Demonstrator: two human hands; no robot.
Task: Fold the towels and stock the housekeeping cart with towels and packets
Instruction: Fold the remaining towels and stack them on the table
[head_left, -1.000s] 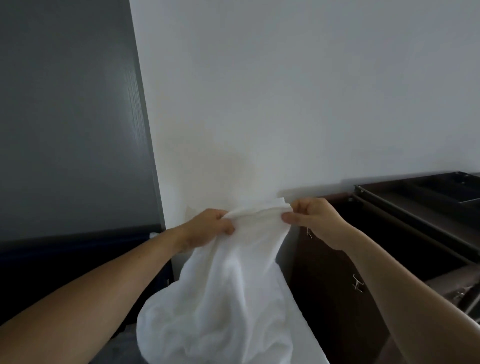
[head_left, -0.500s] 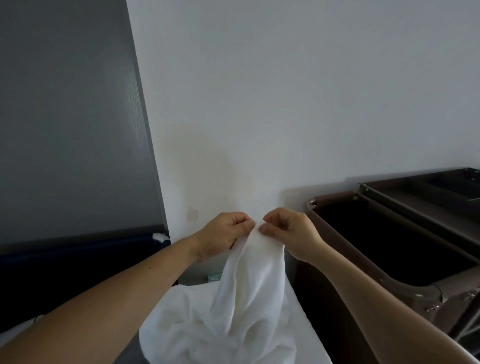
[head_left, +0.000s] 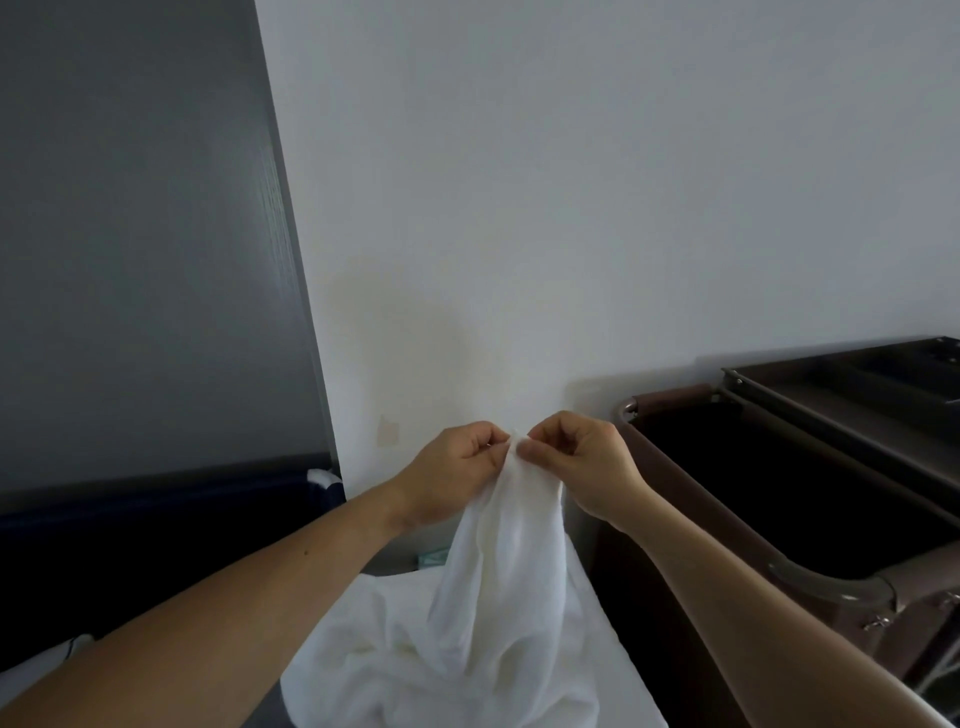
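A white towel (head_left: 498, 582) hangs in loose folds from both my hands in the lower middle of the head view; its lower part lies bunched on a white surface. My left hand (head_left: 452, 478) and my right hand (head_left: 582, 467) are side by side, nearly touching, each pinching the towel's top edge between thumb and fingers. The brown housekeeping cart (head_left: 810, 467) stands to the right, with a dark open bag compartment and a dark top tray (head_left: 872, 384). No packets are visible.
A white wall fills the background. A dark grey panel (head_left: 145, 234) stands at the left above a dark blue headboard-like edge (head_left: 156, 514). A small greenish item (head_left: 431, 558) lies by the wall behind the towel.
My hands, apart on the towel's top edge a second ago, have come together so the two pinched corners meet. The view has shifted, showing more of the cart's open bag.
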